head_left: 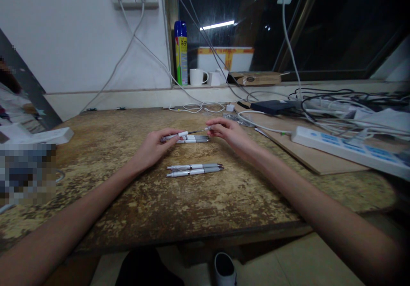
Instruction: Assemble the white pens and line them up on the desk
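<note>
Pinched in my left hand [156, 145] is a white pen barrel [183, 134], held low over the table. A thin dark refill [197, 131] stretches from the barrel toward my right hand [224, 130]. The fingertips of that hand close round the refill's light-coloured far end; whether a small part sits there too is too small to tell. Directly below the barrel lie several white and grey pens [195, 139], partly covered by my left fingers. Nearer to me, two more pens [195, 170] lie side by side, their grey grips to the right.
A worn wooden table [144, 209] carries everything. At right are a board [307, 153], a white power strip [346, 147] and tangled cables [339, 102]. A spray can [181, 53] and a white mug [197, 77] stand on the sill. White boxes [48, 136] sit at left.
</note>
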{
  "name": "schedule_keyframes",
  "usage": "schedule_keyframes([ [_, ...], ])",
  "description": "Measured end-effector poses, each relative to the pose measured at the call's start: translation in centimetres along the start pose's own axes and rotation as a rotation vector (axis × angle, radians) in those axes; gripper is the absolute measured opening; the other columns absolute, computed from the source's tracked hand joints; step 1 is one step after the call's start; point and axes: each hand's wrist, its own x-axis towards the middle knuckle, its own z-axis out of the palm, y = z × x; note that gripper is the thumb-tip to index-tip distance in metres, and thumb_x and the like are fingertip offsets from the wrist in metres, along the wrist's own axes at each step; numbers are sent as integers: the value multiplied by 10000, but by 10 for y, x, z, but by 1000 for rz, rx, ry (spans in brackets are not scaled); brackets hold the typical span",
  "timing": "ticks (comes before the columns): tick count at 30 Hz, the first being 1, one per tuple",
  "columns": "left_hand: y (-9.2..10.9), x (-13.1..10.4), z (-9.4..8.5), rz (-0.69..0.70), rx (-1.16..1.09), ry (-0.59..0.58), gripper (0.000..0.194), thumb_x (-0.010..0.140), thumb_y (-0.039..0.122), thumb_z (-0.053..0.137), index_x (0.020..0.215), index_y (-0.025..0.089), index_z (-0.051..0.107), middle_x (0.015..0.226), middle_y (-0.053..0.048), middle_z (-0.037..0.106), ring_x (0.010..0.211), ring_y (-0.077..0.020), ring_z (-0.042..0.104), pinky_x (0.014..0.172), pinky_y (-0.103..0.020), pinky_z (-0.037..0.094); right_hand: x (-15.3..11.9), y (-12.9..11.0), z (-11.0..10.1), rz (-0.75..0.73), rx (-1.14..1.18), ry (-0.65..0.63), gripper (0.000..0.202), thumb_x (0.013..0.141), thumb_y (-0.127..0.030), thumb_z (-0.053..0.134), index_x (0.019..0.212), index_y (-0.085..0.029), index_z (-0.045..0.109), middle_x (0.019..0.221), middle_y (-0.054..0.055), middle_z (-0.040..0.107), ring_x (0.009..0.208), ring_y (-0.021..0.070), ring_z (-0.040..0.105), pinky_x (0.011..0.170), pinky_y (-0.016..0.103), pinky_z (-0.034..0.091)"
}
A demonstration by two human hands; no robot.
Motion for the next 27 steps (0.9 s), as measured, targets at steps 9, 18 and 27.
schedule_keyframes([
  [9,-1,0,1,21,-5,-28,373,984,446,590,1258,242,741,1281,-54,742,1162,-244,681,1049,-374,487,-5,-7,4,-24,-149,-39,180,815,-293,715,971,-205,735,982,52,725,892,192,650,932,393,498],
  [18,4,-3,4,37,-43,-102,365,1006,437,549,1250,241,737,1259,-44,749,1155,-233,681,1052,-369,477,-12,-12,13,-69,-235,-188,158,838,-313,737,963,-219,760,993,51,751,906,203,674,851,364,512],
  [27,9,-4,6,34,-60,-127,345,994,419,561,1245,264,739,1275,-53,743,1173,-234,676,1078,-402,472,-8,-3,12,-77,-231,-209,166,847,-348,734,964,-230,734,944,46,755,863,203,684,831,367,539],
])
